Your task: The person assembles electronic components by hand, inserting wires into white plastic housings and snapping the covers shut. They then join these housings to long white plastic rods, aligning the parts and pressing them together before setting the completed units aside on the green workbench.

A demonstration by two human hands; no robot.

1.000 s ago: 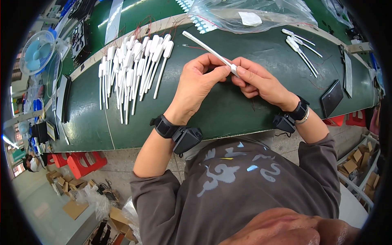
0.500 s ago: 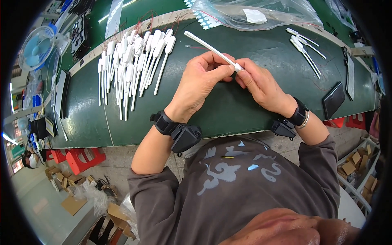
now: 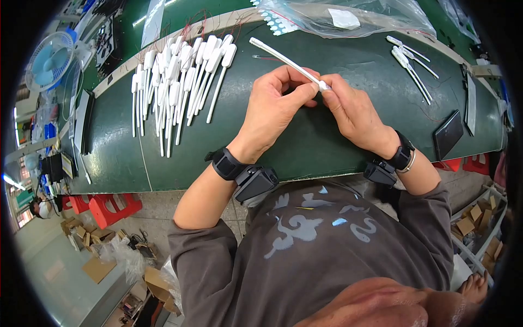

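Between both hands, above the green table (image 3: pixel 321 155), is a slim white stick (image 3: pixel 283 59) that slants up to the left. My left hand (image 3: pixel 272 111) pinches it near its wider lower end with thumb and fingers. At that end my right hand (image 3: pixel 359 114) grips the white head, which its fingers partly cover. A small clear piece with a red wire (image 3: pixel 264 57) lies just beyond my left hand. To the left lies a pile of white sticks with paddle-shaped heads (image 3: pixel 173 71), thin wires trailing from the far side. Several similar sticks (image 3: pixel 406 60) lie at the far right.
A clear plastic bag (image 3: pixel 376 22) spreads along the table's far side. A black flat device (image 3: pixel 448 134) rests near the right edge, and a dark panel (image 3: pixel 83 122) at the left. Red stools (image 3: pixel 113 210) and cardboard boxes (image 3: pixel 99 270) stand below; a fan (image 3: pixel 50 62) is far left.
Both hands, still on the white stick, have shifted slightly right in the picture. The left wrist has turned a little. The piles of sticks look the same.
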